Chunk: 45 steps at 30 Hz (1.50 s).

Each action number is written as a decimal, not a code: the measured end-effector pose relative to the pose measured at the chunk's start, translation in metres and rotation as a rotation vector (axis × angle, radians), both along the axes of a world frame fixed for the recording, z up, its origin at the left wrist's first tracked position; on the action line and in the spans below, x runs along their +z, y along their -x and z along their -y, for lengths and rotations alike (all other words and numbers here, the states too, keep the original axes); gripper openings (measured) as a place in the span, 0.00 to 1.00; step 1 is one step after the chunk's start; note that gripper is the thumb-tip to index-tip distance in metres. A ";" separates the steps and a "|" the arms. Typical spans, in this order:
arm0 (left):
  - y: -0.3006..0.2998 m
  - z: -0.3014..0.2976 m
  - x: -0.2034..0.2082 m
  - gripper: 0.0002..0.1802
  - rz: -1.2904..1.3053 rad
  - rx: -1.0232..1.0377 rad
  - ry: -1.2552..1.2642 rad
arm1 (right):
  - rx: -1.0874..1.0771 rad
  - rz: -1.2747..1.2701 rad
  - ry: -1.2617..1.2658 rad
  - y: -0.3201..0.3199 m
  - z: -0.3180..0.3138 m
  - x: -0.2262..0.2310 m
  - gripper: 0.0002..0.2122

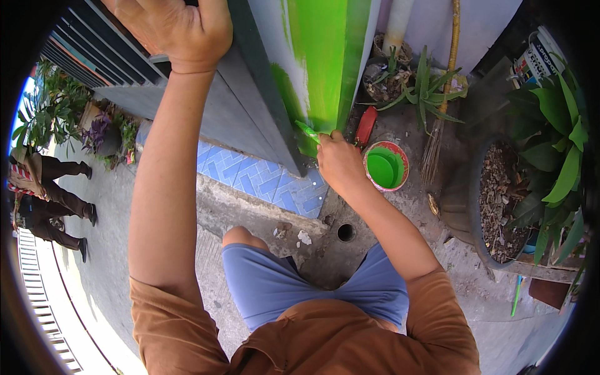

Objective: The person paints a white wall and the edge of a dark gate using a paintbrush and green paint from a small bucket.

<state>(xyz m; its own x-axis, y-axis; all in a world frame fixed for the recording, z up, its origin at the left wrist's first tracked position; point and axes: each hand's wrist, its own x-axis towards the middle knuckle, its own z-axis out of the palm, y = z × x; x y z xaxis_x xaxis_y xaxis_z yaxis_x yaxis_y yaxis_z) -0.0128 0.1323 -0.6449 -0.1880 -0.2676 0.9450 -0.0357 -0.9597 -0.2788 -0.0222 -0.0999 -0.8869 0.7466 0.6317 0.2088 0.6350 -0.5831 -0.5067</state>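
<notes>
In my right hand (337, 159) is a paintbrush (308, 131), its head coated in bright green. The brush meets the lower part of a pillar (319, 69) that is painted partly green, with a whitish strip still showing through. Just right of that hand, a small round tub (386, 166) of green paint stands on the ground, its rim smeared. My left hand (172, 31) is raised high beside the dark grey gate (225, 106), thumb and fingers apart, seemingly leaning on it. The upper frame edge cuts off its fingertips.
A red object (366, 126) lies behind the tub. Potted aloe (428, 90), a twig broom (432, 153) and a large planter (494, 206) stand to the right. Blue tiles (262, 178) form a step; a drain hole (345, 232) lies before it. People (47, 187) stand far left.
</notes>
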 end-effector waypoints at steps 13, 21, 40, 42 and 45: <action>0.010 -0.002 -0.002 0.22 0.013 0.038 0.014 | 0.035 0.162 -0.361 0.017 0.012 0.144 0.09; 0.004 0.005 0.002 0.23 0.057 0.019 0.025 | 0.016 -0.004 0.202 0.007 -0.006 -0.054 0.10; 0.006 0.006 0.003 0.22 0.080 0.054 0.010 | 0.002 0.042 0.169 0.008 -0.013 -0.028 0.09; 0.004 0.004 0.005 0.22 0.084 0.024 0.002 | -0.014 0.027 0.238 0.003 -0.025 -0.063 0.09; 0.006 0.008 0.005 0.22 0.064 0.053 0.011 | -0.072 0.013 0.209 -0.005 -0.034 -0.074 0.10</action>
<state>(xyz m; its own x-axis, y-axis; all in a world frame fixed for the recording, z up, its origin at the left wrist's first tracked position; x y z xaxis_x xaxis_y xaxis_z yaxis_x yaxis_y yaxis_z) -0.0186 0.1246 -0.6402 -0.2345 -0.2680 0.9344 0.0324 -0.9629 -0.2680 -0.0176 -0.0654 -0.9613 0.7893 0.6076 0.0887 0.5938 -0.7185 -0.3621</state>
